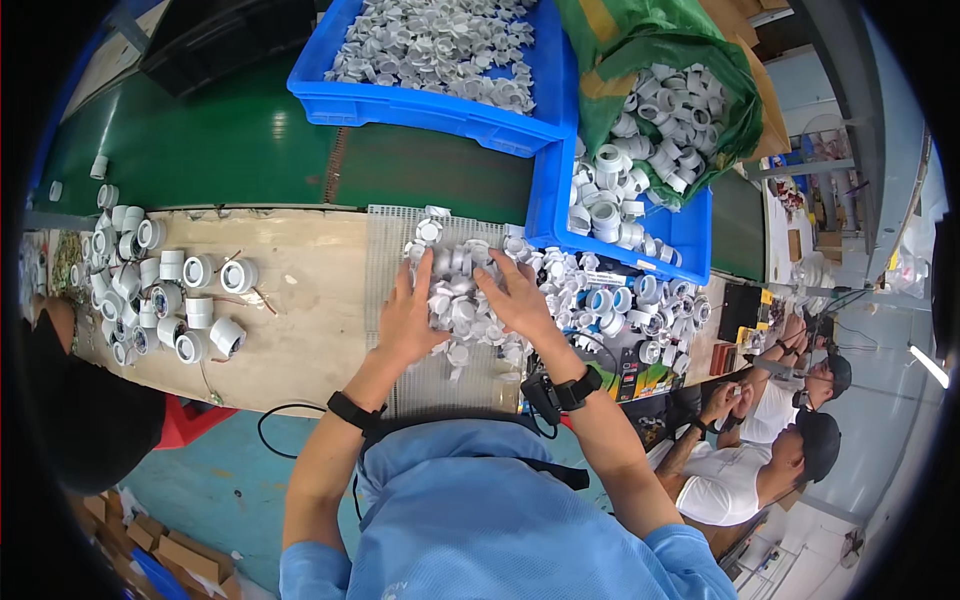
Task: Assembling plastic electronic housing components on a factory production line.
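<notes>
A blue-green floor (228, 452) (lightly spotted) lies below; a tube light (929, 367) glows right.

I see a heap of parts (465, 302) on a mat (386, 240) before the wearer (510, 520), housings (199, 313) left on the table (315, 260), a loaded bin (420, 110) behind, and, behind right, a sack (650, 50) seemingly resting in a second bin (544, 195).

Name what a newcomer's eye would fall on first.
Probably the big blue bin of small white parts at top centre. Next, the open green sack at upper right, its mouth full of white rings. Then, in the middle, the left hand and right hand at either side of a loose pile of white pieces.
</notes>
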A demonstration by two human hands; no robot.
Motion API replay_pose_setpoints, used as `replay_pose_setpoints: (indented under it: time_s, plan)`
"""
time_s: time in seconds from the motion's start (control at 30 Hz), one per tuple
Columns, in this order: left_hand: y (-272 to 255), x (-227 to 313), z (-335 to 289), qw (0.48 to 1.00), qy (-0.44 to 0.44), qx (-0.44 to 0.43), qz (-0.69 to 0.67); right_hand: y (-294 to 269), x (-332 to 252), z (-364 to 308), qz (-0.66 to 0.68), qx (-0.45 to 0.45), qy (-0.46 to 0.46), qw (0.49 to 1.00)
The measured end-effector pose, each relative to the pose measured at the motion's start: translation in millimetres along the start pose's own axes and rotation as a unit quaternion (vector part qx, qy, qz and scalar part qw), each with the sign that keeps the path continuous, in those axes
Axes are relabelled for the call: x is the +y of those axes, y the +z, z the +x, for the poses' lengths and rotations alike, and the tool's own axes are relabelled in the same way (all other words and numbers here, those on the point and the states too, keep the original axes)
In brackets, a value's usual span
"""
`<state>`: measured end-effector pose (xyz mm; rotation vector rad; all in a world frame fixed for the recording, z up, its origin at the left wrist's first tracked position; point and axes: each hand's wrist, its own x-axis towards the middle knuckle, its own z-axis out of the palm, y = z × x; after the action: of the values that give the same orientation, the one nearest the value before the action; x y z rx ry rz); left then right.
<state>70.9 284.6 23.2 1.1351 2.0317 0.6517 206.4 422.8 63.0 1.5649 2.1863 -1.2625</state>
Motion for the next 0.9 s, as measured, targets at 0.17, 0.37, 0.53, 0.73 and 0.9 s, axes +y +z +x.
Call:
replay_pose_setpoints:
  time_s: [0.17,0.37,0.53,0.73,0.9]
  plan:
    - [-29,-2,2,0.993,0.024,-0.084,-0.080,-7,5,0,-0.019,-0.006,-0.008,1.000]
    - [-63,-24,33,0.990,0.021,-0.140,-0.003,-46,26,-38,0.072,0.096,-0.133,0.984]
    - [-52,-24,101,0.987,0.120,0.088,0.059,-49,87,-89,0.034,0.064,-0.121,0.990]
    - [7,-23,132,0.988,0.091,0.048,0.116,14,158,-115,-0.145,0.004,-0.025,0.989]
    - [13,-32,95,0.958,0.237,0.134,0.091,44,167,-114,-0.125,0.074,0.023,0.989]
